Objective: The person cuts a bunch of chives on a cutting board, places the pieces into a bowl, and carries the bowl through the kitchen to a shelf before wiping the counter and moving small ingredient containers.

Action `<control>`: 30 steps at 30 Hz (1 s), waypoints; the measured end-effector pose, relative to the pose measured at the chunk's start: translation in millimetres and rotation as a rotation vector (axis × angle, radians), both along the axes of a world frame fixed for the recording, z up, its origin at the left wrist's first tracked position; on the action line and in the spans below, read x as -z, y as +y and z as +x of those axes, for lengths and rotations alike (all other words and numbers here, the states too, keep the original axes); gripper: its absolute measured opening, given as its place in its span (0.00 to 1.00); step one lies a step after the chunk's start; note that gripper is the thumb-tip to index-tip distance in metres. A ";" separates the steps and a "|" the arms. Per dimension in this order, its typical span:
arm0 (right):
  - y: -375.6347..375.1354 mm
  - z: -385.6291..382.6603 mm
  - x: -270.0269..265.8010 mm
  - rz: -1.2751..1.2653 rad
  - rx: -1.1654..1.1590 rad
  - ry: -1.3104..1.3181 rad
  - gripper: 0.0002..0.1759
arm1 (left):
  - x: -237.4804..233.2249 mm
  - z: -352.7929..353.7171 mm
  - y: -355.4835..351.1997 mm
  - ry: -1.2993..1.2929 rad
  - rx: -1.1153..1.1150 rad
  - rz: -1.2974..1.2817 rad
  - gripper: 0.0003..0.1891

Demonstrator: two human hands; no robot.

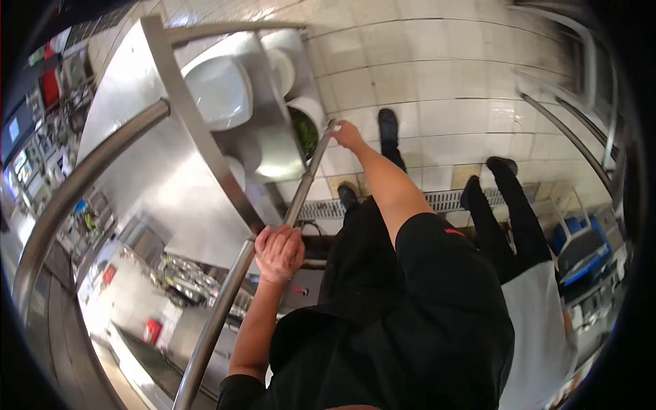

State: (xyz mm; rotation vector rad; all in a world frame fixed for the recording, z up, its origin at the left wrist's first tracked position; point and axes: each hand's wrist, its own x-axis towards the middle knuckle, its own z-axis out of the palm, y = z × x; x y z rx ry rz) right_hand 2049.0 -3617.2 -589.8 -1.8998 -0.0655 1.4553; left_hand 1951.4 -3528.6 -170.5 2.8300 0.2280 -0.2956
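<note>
A steel trolley (179, 225) stands at the left, with a tubular metal rail (301, 198) along its near side. My left hand (279, 253) is closed round this rail by the corner of the top shelf. Further up, my right hand (347, 135) grips the rail's far end, its fingers partly hidden. Beside the right hand, a white container (307, 109) with green leaves sits on a lower shelf. A square white dish (217, 92) and a round white dish (280, 72) are also on the lower shelves.
Another person (529, 266) in dark trousers stands at my right, near a blue and grey item (584, 249). A drain grate (444, 201) crosses the tiled floor (424, 75). Metal rails (567, 130) stand at the upper right. Cluttered kitchen equipment (184, 287) is at the left.
</note>
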 end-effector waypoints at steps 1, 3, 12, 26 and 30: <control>-22.9 5.5 5.1 0.009 0.019 -0.013 0.32 | -2.1 0.1 0.1 -0.002 -0.003 0.001 0.11; -70.2 24.6 1.8 0.010 0.050 -0.097 0.31 | -5.1 2.4 -2.3 -0.022 0.003 -0.027 0.11; -315.2 103.5 -118.2 -0.269 0.163 -0.570 0.19 | 5.9 -9.4 -3.0 -0.185 0.137 0.098 0.04; -479.1 -38.4 -258.3 -0.417 0.886 0.274 0.19 | 186.2 117.8 35.5 0.419 -0.334 -0.701 0.17; -452.6 8.6 -333.1 -0.538 0.925 0.218 0.19 | 69.2 259.1 -5.8 0.518 -0.170 -0.657 0.20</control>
